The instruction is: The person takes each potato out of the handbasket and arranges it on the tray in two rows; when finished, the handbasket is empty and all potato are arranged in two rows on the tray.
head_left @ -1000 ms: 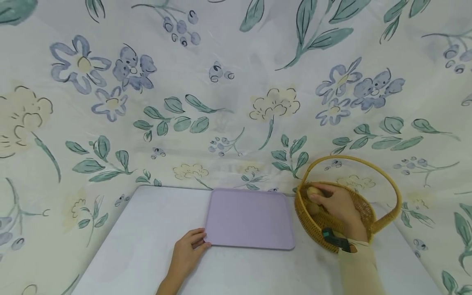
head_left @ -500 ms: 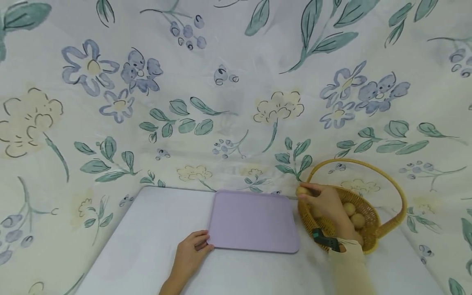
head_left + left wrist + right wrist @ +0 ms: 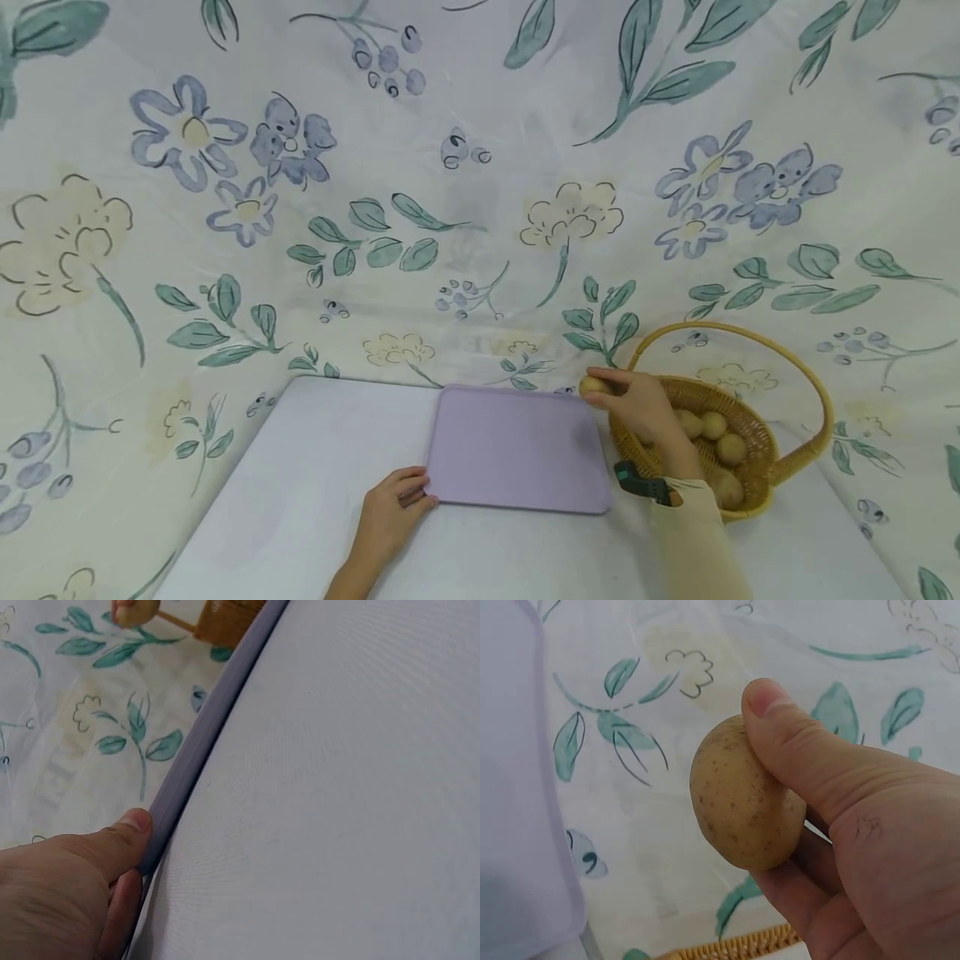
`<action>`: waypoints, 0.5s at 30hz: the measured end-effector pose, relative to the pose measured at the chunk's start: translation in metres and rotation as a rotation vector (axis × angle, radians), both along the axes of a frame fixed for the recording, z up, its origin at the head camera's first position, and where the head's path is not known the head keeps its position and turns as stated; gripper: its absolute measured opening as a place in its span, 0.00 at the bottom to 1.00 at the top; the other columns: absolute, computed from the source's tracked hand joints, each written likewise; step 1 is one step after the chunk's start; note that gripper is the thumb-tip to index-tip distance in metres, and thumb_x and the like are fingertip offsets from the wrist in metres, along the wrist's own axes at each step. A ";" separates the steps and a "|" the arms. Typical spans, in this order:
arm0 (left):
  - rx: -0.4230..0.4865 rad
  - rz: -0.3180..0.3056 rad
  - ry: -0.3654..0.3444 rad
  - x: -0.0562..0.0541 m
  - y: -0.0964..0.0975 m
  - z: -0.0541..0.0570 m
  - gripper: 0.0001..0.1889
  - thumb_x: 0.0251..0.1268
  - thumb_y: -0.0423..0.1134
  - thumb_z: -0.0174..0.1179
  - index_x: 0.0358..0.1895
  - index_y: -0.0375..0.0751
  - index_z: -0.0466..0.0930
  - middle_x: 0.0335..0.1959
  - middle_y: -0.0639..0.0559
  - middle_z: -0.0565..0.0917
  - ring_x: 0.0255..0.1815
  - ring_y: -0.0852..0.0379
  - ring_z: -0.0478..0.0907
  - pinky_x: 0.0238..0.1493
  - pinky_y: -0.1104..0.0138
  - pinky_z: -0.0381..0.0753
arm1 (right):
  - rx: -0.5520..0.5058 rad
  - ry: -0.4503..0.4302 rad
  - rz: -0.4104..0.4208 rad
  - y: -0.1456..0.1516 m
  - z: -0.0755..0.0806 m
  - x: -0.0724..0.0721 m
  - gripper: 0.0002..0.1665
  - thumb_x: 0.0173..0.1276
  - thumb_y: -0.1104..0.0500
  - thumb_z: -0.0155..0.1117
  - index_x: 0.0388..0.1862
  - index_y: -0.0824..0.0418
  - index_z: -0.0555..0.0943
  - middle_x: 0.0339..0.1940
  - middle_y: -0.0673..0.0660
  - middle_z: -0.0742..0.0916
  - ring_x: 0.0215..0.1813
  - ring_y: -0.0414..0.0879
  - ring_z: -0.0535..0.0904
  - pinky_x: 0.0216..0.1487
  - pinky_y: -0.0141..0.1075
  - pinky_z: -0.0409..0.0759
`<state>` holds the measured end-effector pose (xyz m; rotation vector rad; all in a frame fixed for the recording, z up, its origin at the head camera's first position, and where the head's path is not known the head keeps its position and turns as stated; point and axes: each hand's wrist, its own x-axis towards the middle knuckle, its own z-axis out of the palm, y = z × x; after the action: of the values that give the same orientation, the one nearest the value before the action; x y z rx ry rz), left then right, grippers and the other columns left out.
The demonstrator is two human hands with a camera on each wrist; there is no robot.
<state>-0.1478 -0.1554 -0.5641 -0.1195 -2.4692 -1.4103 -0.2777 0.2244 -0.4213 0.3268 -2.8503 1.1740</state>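
Spreading wide, floral cloth point(image 3: 427, 100) backs a white table point(image 3: 322, 450). A wicker basket point(image 3: 722, 395) stands right of a lilac tray point(image 3: 517, 450). The left hand point(image 3: 388, 515) grips the tray's near left corner; by the far right one, the right hand point(image 3: 647, 407) pinches a raised potato point(image 3: 739, 802). More potatoes point(image 3: 731, 450) lie in the basket.

Creased off-white floral-print sheet point(image 3: 405, 158) walls the back and both sides (cloth or plastic, can't tell from where I'm standing): green leaves, blue and cream blooms. Flat, straight-edged white tabletop point(image 3: 300, 467) just in front. Light's soft, shadows faint.
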 end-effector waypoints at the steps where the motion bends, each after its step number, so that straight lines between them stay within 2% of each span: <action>1: 0.002 -0.001 0.000 0.000 0.000 0.000 0.18 0.51 0.29 0.76 0.47 0.27 0.86 0.53 0.38 0.86 0.49 0.42 0.88 0.50 0.73 0.90 | -0.006 -0.004 0.007 -0.003 0.001 0.000 0.35 0.63 0.39 0.75 0.65 0.51 0.82 0.62 0.60 0.87 0.61 0.54 0.82 0.53 0.35 0.84; 8: 0.024 0.001 -0.029 0.000 -0.001 0.001 0.19 0.51 0.29 0.77 0.47 0.27 0.86 0.53 0.39 0.86 0.49 0.44 0.88 0.50 0.74 0.90 | -0.036 -0.007 0.044 -0.025 0.004 -0.003 0.32 0.63 0.44 0.77 0.64 0.52 0.83 0.64 0.60 0.86 0.61 0.55 0.82 0.53 0.35 0.86; 15: 0.031 0.006 -0.049 0.000 -0.001 0.000 0.18 0.51 0.29 0.76 0.48 0.28 0.86 0.54 0.40 0.86 0.50 0.44 0.88 0.51 0.74 0.90 | -0.035 0.046 0.119 -0.051 0.006 -0.007 0.29 0.64 0.50 0.77 0.63 0.55 0.84 0.62 0.59 0.87 0.56 0.53 0.84 0.51 0.37 0.86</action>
<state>-0.1478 -0.1561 -0.5643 -0.0720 -2.4833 -1.4649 -0.2844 0.1735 -0.4156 0.5216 -2.8018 1.2166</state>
